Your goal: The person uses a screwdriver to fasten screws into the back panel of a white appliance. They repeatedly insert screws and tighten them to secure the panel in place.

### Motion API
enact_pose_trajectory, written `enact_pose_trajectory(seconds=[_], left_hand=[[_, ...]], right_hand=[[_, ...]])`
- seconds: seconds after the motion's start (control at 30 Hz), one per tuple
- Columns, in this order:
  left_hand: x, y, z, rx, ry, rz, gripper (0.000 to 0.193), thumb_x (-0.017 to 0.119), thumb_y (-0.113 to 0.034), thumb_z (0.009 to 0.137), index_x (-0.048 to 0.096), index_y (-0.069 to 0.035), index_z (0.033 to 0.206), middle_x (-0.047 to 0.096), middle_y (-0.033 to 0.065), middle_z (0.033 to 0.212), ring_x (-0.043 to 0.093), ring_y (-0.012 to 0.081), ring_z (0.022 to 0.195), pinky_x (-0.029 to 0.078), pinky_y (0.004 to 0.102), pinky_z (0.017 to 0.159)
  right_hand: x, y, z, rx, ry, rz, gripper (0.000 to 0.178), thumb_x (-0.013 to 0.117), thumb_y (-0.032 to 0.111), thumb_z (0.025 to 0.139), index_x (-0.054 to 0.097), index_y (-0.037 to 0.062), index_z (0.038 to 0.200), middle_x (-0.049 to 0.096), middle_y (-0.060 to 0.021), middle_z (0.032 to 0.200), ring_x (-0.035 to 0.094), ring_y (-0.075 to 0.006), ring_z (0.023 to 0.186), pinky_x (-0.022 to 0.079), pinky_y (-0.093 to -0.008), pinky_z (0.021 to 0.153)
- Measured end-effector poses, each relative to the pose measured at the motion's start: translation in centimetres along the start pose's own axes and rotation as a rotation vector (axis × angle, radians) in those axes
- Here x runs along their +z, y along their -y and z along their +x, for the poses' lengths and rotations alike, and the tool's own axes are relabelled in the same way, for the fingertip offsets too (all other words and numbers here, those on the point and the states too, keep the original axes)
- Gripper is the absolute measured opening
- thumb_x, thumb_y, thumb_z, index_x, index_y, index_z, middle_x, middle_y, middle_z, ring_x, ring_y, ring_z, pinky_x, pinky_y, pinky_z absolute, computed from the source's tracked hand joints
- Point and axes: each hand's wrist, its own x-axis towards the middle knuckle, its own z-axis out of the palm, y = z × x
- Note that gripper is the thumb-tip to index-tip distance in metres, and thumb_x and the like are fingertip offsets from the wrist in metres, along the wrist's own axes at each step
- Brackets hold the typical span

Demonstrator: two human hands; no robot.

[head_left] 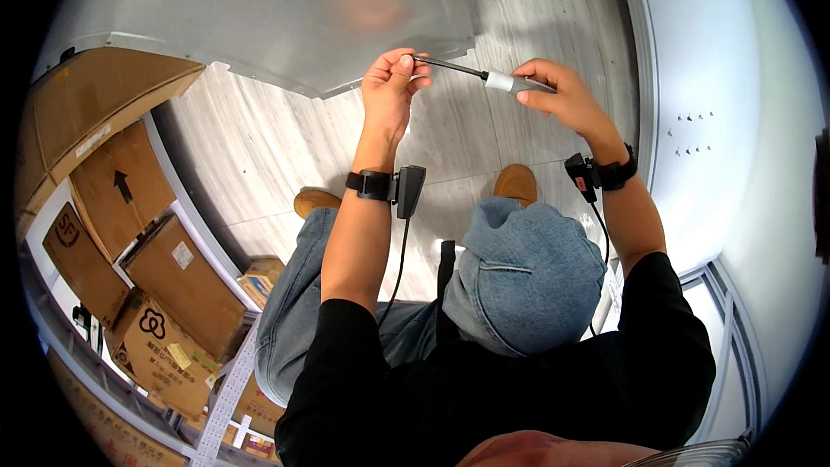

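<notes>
A screwdriver (498,80) with a grey and white handle and a thin dark shaft spans the gap between my hands, slightly tilted. My right hand (564,97) wraps its fingers round the handle. At the other end, thumb and forefinger of my left hand (391,89) pinch the tip of the shaft. Whether a small screw sits at that tip is hidden by the fingers. Just beyond my left hand is the edge of a large grey sheet-metal panel (259,13).
Cardboard boxes (186,281) fill a metal rack (226,406) on the left. To the right rises a white panel (705,60) carrying several small screws (690,118). My shoes stand on the wood-look floor (277,143). Black wrist devices with cables (406,190) hang on both forearms.
</notes>
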Motion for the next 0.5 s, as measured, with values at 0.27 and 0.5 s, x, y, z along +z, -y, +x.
enact_pose_trajectory(seconds=[0.27, 0.5], left_hand=[[-0.1, 2.4, 1.4, -0.249, -0.064, 0.097, 0.024, 0.049, -0.011, 0.095, 0.050, -0.004, 0.117, 0.064, 0.0094, 0.095, 0.062, 0.0150, 0.077, 0.053, 0.0272, 0.069], [-0.2, 0.7, 6.0, -0.400, -0.055, 0.212, 0.039, 0.047, -0.011, 0.095, 0.037, 0.000, 0.131, 0.063, 0.0086, 0.093, 0.061, 0.0154, 0.079, 0.052, 0.0281, 0.072]], right_hand=[[-0.1, -2.9, -1.0, 0.129, 0.030, 0.158, 0.027, 0.063, 0.018, 0.080, 0.060, 0.0037, 0.103, 0.056, -0.0003, 0.077, 0.048, -0.0070, 0.064, 0.039, -0.0231, 0.055], [-1.2, -1.8, 1.8, 0.081, 0.027, 0.015, 0.029, 0.062, 0.024, 0.084, 0.059, 0.0021, 0.102, 0.057, -0.0033, 0.074, 0.050, -0.0097, 0.061, 0.039, -0.0256, 0.053]])
